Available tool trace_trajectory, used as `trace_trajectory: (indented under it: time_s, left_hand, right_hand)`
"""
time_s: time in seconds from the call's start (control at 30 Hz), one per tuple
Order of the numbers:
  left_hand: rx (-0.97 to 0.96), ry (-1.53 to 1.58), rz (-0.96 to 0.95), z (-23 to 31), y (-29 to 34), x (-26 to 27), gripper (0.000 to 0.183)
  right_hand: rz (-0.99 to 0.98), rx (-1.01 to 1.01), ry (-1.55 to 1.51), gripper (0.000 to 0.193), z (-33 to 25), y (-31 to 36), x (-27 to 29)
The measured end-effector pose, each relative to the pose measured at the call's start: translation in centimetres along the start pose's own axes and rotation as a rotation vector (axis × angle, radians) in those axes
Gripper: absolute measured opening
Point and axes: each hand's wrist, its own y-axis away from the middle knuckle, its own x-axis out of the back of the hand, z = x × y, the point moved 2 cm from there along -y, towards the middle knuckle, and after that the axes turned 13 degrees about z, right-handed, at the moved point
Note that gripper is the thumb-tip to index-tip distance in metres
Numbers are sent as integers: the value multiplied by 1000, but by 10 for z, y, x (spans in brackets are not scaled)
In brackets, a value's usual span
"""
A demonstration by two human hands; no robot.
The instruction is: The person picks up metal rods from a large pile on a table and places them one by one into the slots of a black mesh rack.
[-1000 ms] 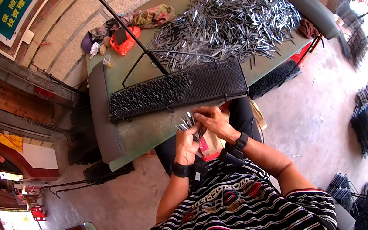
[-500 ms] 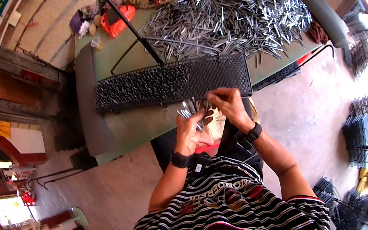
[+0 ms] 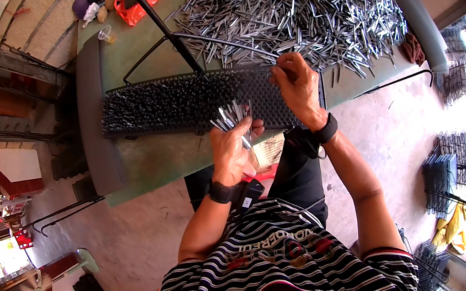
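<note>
A fan of thin silvery metal strips [image 3: 231, 114] sticks up out of my left hand [image 3: 230, 154], which is closed around their lower ends. It hovers just over the near edge of a long black rack [image 3: 275, 101] full of small holes. Short metal pieces fill the rack's left and middle part; the holes toward its right end look bare. Above that right end is my right hand [image 3: 301, 92], thumb and fingertips pinched together. Whatever the pinch may hold is too small to make out. Beyond the rack, a big heap of the same strips [image 3: 291, 26] covers the table.
The green table [image 3: 163, 153] has a grey raised edge [image 3: 93, 102] at left. A black rod frame [image 3: 144, 11] rises from the rack. A red plastic bag [image 3: 139, 4], clear cup [image 3: 106, 35] and dark red cloth [image 3: 413, 50] lie on the table. Black racks [image 3: 440, 177] stand at right.
My right hand has moved away from the strips in my left hand, up and over the right end of the rack. My left hand has shifted slightly up and left, still holding its bundle.
</note>
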Motion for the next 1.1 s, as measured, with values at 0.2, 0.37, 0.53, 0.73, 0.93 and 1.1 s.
trace_trajectory:
  time_s: [0.2,0.37,0.53,0.73,0.93,1.1]
  left_hand:
    - [-2,54,48,-8,-5,-4,18]
    - [23,90,55,-11,-12,-4,21]
    - [31,67,36,-10,-18,-1,16]
    - [58,40,72,-8,-22,2,13]
    - [55,103,102,-6,-18,-2,21]
    - [8,78,8,-22,-25,-5,18]
  right_hand:
    - [-48,118,71,11,10,-8,-8]
    - [-101,173,149,10,24,-10,-15]
    - [-165,285,232,10,23,-15,-19]
    - [-301,387,482,6,33,-16,-21]
    - [-355,143,411,14,2,-12,-14]
    - [-424,-314,113,11,-1,6,-7]
